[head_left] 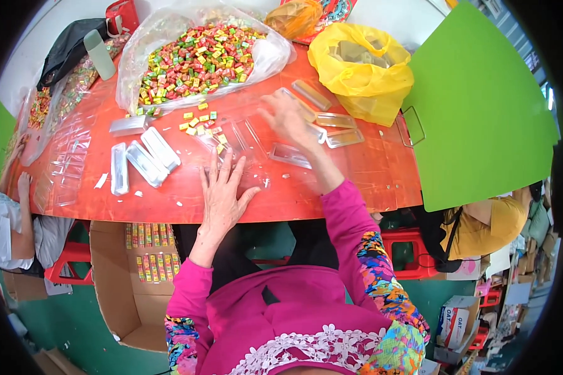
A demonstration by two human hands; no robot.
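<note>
The right hand [288,120] is blurred, its grip unclear. The yellow bag [363,81] partly hides its contents [360,54]. A co-worker [1,231] is cut off at left.

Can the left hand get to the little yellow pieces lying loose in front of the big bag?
Probably yes: the left hand is open, and the little yellow pieces begin right ahead of it; nothing tall seems to block the way.
</note>
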